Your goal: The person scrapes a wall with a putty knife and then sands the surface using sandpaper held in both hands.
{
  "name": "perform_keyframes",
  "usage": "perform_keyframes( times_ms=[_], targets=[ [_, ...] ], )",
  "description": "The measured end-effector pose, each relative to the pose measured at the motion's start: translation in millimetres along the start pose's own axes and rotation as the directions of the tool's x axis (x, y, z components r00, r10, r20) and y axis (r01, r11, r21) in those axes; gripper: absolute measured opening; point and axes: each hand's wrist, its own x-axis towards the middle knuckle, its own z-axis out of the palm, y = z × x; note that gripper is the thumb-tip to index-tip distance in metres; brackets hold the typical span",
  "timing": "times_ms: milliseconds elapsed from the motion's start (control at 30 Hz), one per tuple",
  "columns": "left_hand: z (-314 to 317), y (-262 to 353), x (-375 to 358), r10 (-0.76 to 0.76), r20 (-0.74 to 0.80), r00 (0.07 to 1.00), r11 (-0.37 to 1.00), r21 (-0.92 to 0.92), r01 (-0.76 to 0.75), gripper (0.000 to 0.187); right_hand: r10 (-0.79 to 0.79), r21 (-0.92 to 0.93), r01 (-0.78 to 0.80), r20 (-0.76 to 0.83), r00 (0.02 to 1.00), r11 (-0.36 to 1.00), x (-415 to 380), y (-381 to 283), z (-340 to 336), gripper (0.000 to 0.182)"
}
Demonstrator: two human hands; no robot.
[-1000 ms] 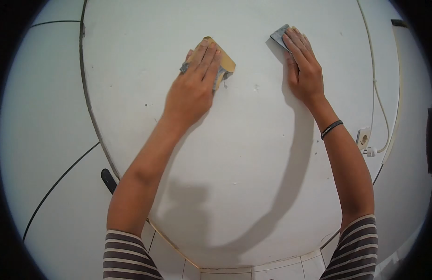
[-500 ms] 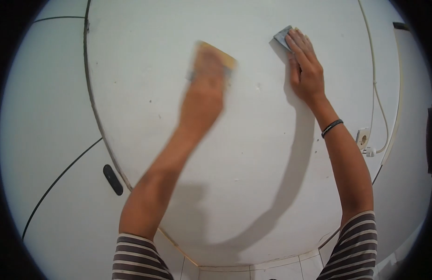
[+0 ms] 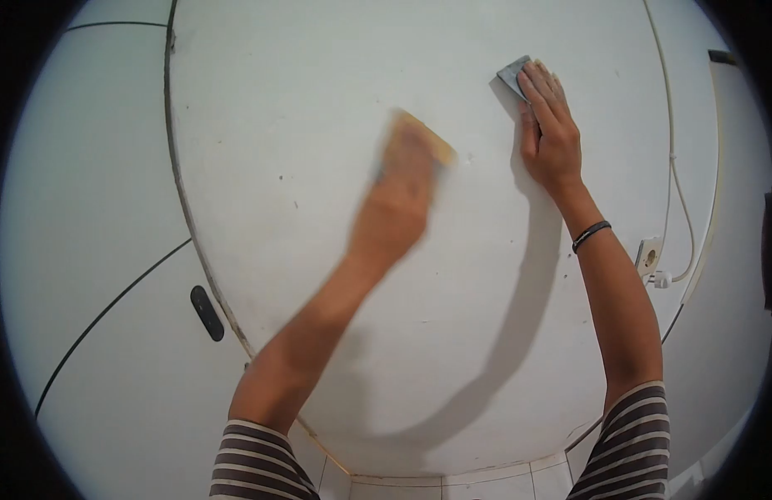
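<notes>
the left hand [image 3: 400,208] is a blur on the flat white wall [image 3: 319,100], pressing a tan sheet of sandpaper [image 3: 419,143] flat on it, and i cannot tell how its fingers are set. higher up the wall and to the right of it, the right hand [image 3: 551,137] lies with fingers straight and together on a small grey rough piece [image 3: 513,75]. a thin white cord [image 3: 671,158] hangs down the wall past that hand to a small socket [image 3: 648,254].

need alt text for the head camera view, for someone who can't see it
Two bare hands press sandpaper pieces flat against a white wall: the left hand, blurred, on a tan sheet, the right hand on a grey piece. A wall socket sits at right.
</notes>
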Motion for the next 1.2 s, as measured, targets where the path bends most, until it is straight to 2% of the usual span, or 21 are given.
perform_keyframes(
  times_ms=[33, 100, 167, 233, 300, 400, 433, 500, 567, 633, 700, 767, 867, 900, 933, 967, 1000, 1100, 1133, 1167, 1200],
  targets=[
    [3, 21, -14, 0.144, 0.048, 0.988, 0.989, 0.024, -0.145, 0.055, -0.001, 0.002, 0.001, 0.003, 1.000, 1.000, -1, 0, 0, 0.042],
    [5, 52, -36, 0.350, 0.116, 0.930, 0.933, -0.130, -0.335, 0.052, -0.011, 0.002, 0.011, 0.002, 1.000, 1.000, 1, 2, 0, 0.042],
    [6, 40, -35, 0.314, 0.103, 0.944, 0.941, -0.163, -0.295, 0.053, -0.014, 0.013, 0.015, -0.003, 1.000, 1.000, 3, 2, -1, 0.041],
    [8, 4, -13, 0.065, -0.027, 0.998, 0.996, -0.057, -0.066, 0.057, -0.016, 0.015, 0.016, 0.003, 1.000, 1.000, 1, 2, -2, 0.041],
    [-11, -38, 21, -0.169, -0.113, 0.979, 0.985, 0.028, 0.173, 0.061, -0.018, 0.014, 0.018, 0.013, 1.000, 1.000, 0, 4, -1, 0.041],
    [-9, -36, 34, -0.184, -0.166, 0.969, 0.976, 0.084, 0.199, 0.062, -0.017, 0.031, 0.017, 0.010, 1.000, 0.999, 1, 2, -3, 0.041],
    [-1, -18, 23, -0.175, -0.101, 0.979, 0.981, 0.061, 0.182, 0.060, -0.013, 0.033, 0.013, 0.008, 1.000, 0.999, -1, 2, -2, 0.041],
    [13, 31, -6, 0.059, 0.010, 0.998, 0.998, -0.001, -0.059, 0.055, -0.010, 0.039, 0.010, 0.007, 1.000, 0.999, 0, 4, -1, 0.042],
    [16, 60, -20, 0.272, 0.115, 0.955, 0.959, -0.118, -0.259, 0.051, -0.008, 0.042, 0.008, 0.015, 1.000, 0.999, -3, 3, -2, 0.042],
    [7, 42, -8, 0.254, 0.095, 0.963, 0.966, -0.072, -0.248, 0.049, -0.016, 0.034, 0.015, 0.015, 1.000, 0.999, 0, 5, -2, 0.042],
    [2, -6, 12, 0.001, -0.023, 1.000, 0.993, 0.120, 0.002, 0.052, -0.004, 0.024, 0.003, 0.020, 1.000, 1.000, -1, 5, -1, 0.042],
    [-16, -43, 38, -0.270, -0.182, 0.945, 0.953, 0.091, 0.290, 0.057, -0.006, 0.022, 0.006, 0.009, 1.000, 1.000, -1, 4, 1, 0.041],
    [-9, -18, 29, -0.186, -0.136, 0.973, 0.966, 0.153, 0.206, 0.059, -0.016, 0.013, 0.016, -0.007, 1.000, 1.000, 0, 6, -1, 0.040],
    [1, 2, 12, -0.103, 0.013, 0.995, 0.964, 0.249, 0.096, 0.058, -0.017, 0.013, 0.017, -0.015, 1.000, 1.000, -2, 5, -1, 0.039],
    [11, 31, -6, -0.046, 0.031, 0.998, 0.997, 0.061, 0.044, 0.059, -0.003, 0.009, 0.004, -0.016, 1.000, 1.000, -4, 2, 0, 0.039],
    [18, 58, -23, 0.068, 0.064, 0.996, 0.993, 0.088, -0.074, 0.057, 0.010, 0.000, -0.010, -0.016, 1.000, 1.000, -4, 1, 1, 0.039],
    [13, 77, -32, 0.132, 0.155, 0.979, 0.991, -0.020, -0.130, 0.052, 0.015, -0.009, -0.015, -0.015, 1.000, 1.000, -3, 2, 0, 0.039],
    [9, 42, -21, 0.152, 0.081, 0.985, 0.987, 0.030, -0.155, 0.051, 0.008, -0.019, -0.007, 0.005, 1.000, 1.000, -2, 2, -1, 0.039],
    [5, 10, -9, 0.062, -0.004, 0.998, 0.982, 0.180, -0.061, 0.053, 0.001, -0.019, -0.001, 0.009, 1.000, 1.000, -2, 0, -2, 0.039],
    [-2, -20, 6, -0.140, -0.089, 0.986, 0.949, 0.272, 0.160, 0.048, 0.001, -0.019, 0.000, 0.010, 1.000, 1.000, -2, -1, -2, 0.039],
    [-20, -34, 29, -0.433, -0.139, 0.890, 0.898, 0.020, 0.440, 0.045, 0.009, -0.023, -0.008, 0.005, 1.000, 1.000, -2, -1, -1, 0.040]
  ],
)
